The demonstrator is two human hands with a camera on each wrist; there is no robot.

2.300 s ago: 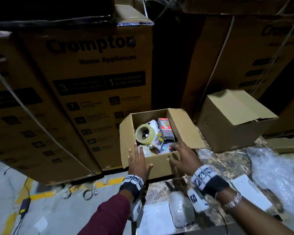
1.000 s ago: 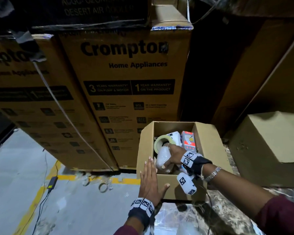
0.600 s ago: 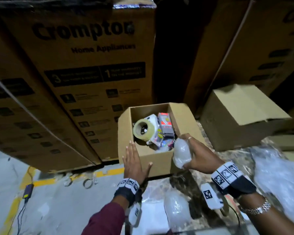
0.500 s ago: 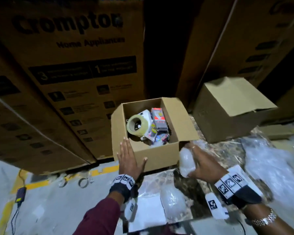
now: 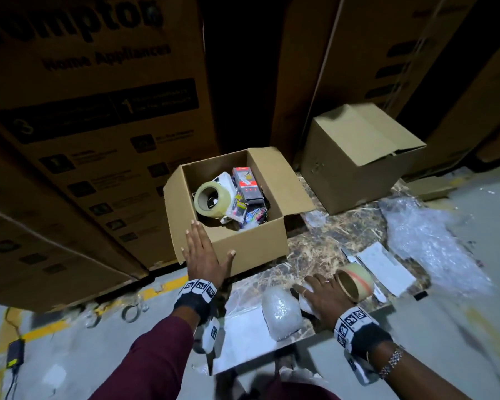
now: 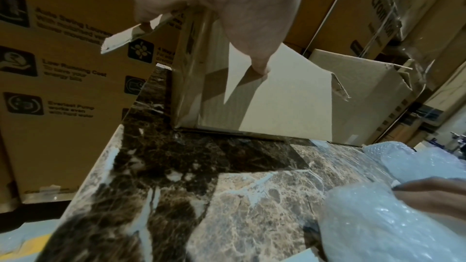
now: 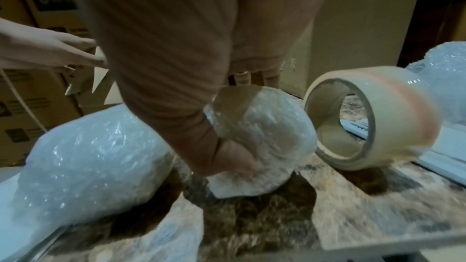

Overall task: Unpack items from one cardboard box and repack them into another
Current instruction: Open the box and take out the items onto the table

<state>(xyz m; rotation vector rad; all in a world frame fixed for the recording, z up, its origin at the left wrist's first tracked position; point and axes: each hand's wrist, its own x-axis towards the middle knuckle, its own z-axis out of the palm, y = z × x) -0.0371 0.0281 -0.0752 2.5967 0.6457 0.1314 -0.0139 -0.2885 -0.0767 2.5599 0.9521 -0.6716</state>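
1. The left hand lies flat, fingers straight, against the near wall of the open brown cardboard box.
2. The right hand curls over a small white bubble-wrapped bundle on the brown marble tabletop, between a larger wrapped bundle and a clear tape roll.

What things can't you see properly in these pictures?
- Inside the bubble-wrapped bundle under the right hand: wrap hides it, all views.
- Inside the second cardboard box: flaps cover it, head view.
- Bottom of the open box: tape roll and packets cover it.
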